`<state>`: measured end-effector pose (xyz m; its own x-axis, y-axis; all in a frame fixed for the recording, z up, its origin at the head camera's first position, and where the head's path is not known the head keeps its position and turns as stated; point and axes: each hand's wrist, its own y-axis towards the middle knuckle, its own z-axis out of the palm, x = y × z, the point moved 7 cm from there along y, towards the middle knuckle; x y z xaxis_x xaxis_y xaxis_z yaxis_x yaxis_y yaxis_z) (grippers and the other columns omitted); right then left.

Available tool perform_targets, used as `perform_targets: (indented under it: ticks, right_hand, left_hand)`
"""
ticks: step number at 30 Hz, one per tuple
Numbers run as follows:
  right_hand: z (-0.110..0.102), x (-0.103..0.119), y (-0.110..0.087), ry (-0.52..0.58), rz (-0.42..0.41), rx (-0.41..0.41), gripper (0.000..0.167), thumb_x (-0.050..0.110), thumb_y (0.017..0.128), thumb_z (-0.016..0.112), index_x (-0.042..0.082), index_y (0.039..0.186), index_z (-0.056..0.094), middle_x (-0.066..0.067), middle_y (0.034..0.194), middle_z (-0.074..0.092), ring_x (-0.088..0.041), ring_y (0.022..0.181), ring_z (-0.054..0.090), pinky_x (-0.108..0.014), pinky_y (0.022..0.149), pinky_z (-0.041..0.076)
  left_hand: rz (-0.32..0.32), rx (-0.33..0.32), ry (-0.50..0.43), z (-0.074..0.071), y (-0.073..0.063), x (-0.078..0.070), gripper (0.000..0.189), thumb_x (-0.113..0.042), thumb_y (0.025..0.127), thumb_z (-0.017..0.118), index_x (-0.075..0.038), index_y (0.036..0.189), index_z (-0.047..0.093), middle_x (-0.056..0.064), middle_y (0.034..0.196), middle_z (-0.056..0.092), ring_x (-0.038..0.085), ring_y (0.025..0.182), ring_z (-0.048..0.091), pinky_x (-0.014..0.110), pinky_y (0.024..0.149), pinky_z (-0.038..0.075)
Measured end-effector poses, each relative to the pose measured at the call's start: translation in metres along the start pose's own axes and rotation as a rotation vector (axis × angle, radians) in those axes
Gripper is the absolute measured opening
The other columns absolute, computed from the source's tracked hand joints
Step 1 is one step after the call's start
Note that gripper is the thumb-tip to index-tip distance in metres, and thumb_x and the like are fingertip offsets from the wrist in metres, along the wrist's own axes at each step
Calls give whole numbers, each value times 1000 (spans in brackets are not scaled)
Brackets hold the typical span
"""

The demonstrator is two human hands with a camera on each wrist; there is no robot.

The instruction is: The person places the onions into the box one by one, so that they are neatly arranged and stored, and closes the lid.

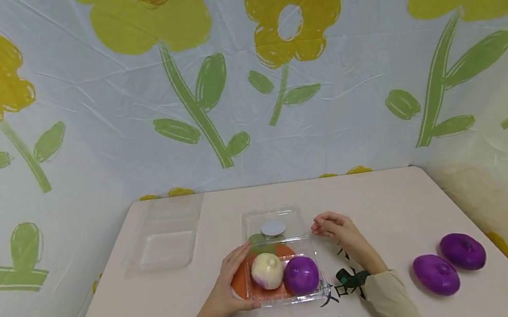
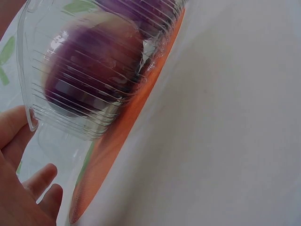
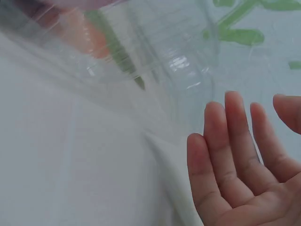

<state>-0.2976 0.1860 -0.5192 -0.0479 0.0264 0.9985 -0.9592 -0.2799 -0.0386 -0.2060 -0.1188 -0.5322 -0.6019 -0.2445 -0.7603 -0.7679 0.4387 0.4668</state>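
Note:
A hinged clear plastic box (image 1: 318, 270) stands with its lid (image 1: 295, 221) folded back; a white oval label (image 1: 273, 228) shows there. Inside, a cream, purple-tinged round vegetable (image 1: 267, 270) sits left of a glossy purple one (image 1: 301, 275), both onion-like. My left hand (image 1: 225, 291) grips the box's left side, thumb at the front corner, fingers farther back. In the left wrist view, fingertips of that hand (image 2: 26, 174) touch the clear rim. To the right of the lid, my right hand (image 1: 343, 233) hovers apart from it, fingers loosely bent and holding nothing.
Under the box lies an orange mat (image 1: 240, 282) with a green leaf shape. Two purple onion-like vegetables (image 1: 436, 274) lie at the table's right. Another clear plastic container (image 1: 163, 250) stands at the back left. A flower-printed sheet (image 1: 347, 117) hangs behind the table.

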Motion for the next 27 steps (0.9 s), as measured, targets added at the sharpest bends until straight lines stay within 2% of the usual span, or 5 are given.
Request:
perform_targets:
  ticks: [4,8,17,23,27]
  right_hand:
    - [-3,-16,2,53,73,-16,47,21,103,56,-18,126,46,-15,108,67,-21,99,66,-32,94,53]
    - [-3,-21,2,44,58,-4,47,22,104,53,-18,126,46,-18,110,66,-22,101,66,-30,94,53]
    - [-4,-22,3,63,50,-11,45,21,105,51,-19,126,46,-21,113,65,-23,102,66,-30,95,53]
    - [3,-17,1,58,88,-9,48,17,104,51,-16,138,40,-25,126,62,-18,107,66,-29,97,51]
    - [10,-13,2,52,113,9,53,16,104,51,-15,143,34,-29,133,57,-21,111,65,-30,98,50]
  left_hand:
    - [1,0,10,1,-1,2,115,-35,61,95,-4,153,33,15,159,29,34,144,22,32,117,19]
    - [-4,-5,15,0,0,-2,115,-28,59,95,-5,153,34,19,158,30,38,142,23,32,117,18]
    - [-1,-7,-6,-8,8,-36,111,-12,57,93,-3,152,36,29,153,32,50,137,25,34,116,20]
    - [-5,-4,-14,-8,9,-39,111,-14,58,94,-3,152,35,29,154,31,51,136,24,34,116,20]
    - [-17,-6,-18,-6,7,-33,111,-15,59,94,-4,152,35,28,155,30,51,137,23,34,116,19]
